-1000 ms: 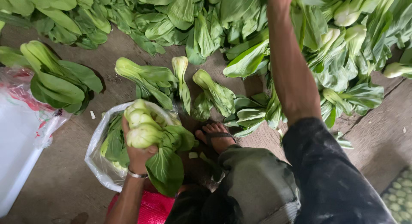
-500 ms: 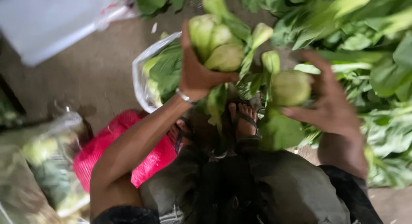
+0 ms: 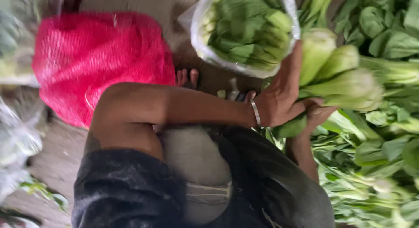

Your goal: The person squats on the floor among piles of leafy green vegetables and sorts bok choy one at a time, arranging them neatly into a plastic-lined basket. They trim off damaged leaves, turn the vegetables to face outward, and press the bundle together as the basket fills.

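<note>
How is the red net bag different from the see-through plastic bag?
The red net bag is bright red mesh, and what is inside cannot be seen; the clear plastic bag shows green bok choy packed in it. The red net bag lies away from both hands, while the plastic bag sits just above the left hand. The left hand and right hand grip a loose bunch of bok choy. Both bags rest on the ground.
</note>
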